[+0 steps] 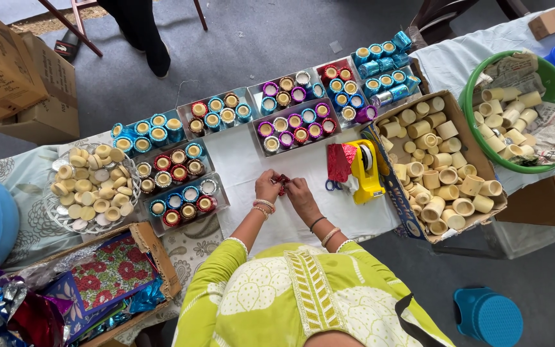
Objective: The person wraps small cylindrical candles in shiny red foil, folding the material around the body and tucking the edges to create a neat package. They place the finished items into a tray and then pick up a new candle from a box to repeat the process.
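Green-sleeved arms reach over the white table (245,167), where the left hand (267,187) and right hand (301,193) meet, fingers pinched together on a small red-foil cup (282,182); how much of it is wrapped is hard to tell from above. Many trays of finished foil-covered cups (293,125) already stand in rows beyond. Plenty remain: the cardboard box of bare cups (441,173) and the green tub (515,122) look quite full. A yellow tape dispenser (366,170) sits just beside.
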